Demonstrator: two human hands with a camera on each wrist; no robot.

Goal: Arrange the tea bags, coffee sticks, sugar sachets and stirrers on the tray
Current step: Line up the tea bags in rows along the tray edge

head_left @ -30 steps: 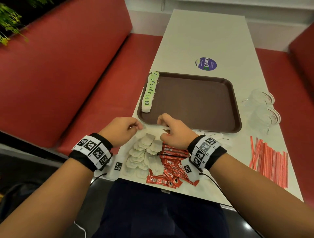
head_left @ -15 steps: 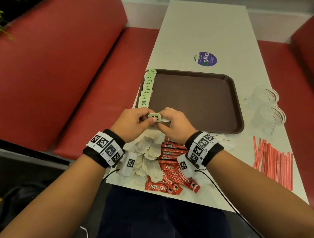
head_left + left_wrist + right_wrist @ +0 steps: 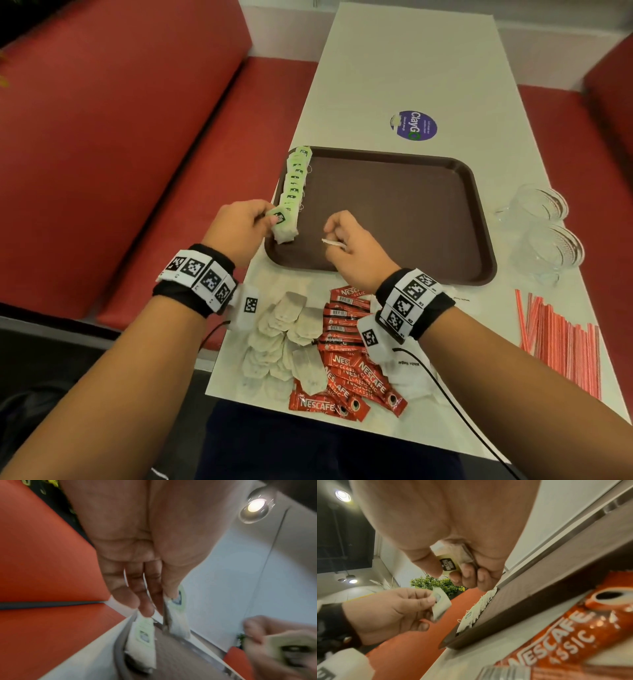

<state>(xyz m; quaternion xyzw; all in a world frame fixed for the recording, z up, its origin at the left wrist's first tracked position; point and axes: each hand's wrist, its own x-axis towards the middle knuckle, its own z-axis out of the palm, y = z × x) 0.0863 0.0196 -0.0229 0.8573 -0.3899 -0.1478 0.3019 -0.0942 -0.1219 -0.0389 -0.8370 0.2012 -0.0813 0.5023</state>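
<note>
The left hand [image 3: 239,228] pinches a tea bag [image 3: 282,224] by its green tag, holding it at the near left corner of the brown tray [image 3: 394,212], at the near end of the row of tea bags [image 3: 296,178] that runs along the tray's left edge. The right hand [image 3: 349,240] is curled over the tray's near edge, thumb and fingers gripping a second tea bag [image 3: 449,559] inside the fist; its tag shows in the right wrist view.

On the white surface [image 3: 411,61], between the tray and the near edge, lie a heap of loose tea bags [image 3: 284,339], a pile of red coffee sticks [image 3: 349,363] just right of it, and white sugar sachets [image 3: 411,377] partly under the right wrist. The red-and-white stirrers [image 3: 558,339] lie along the near right edge. Two clear cups [image 3: 544,229] stand at the right edge beside the tray. A purple sticker [image 3: 413,125] sits beyond the tray's far edge.
</note>
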